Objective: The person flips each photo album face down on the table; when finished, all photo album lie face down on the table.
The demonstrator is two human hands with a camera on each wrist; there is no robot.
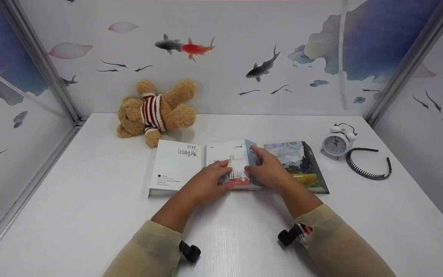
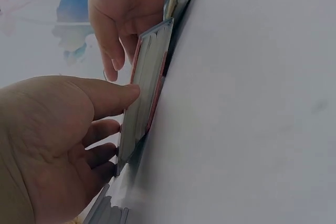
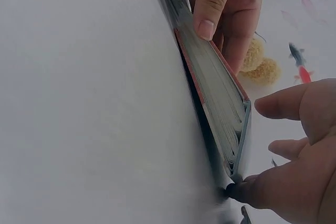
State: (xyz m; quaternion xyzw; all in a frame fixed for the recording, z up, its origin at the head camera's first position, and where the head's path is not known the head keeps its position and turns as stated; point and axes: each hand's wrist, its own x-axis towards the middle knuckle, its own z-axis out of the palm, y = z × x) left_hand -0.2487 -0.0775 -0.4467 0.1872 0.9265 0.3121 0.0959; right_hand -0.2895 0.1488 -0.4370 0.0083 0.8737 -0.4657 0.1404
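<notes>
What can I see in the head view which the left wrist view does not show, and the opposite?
Only the head view shows the twin-bell alarm clock, the toothed headband and the painted red fish. Only the left wrist view shows the palm of the left hand. Both share the right hand, the middle hardcover book and the painted wall.

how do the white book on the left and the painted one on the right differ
The white book has a mostly plain cover with dark printed characters; the painted book shows clouds, dark trees and a yellow field. The white book lies nearer the teddy bear, the painted book nearer the alarm clock. Both lie on the table, either side of the middle book.
</notes>
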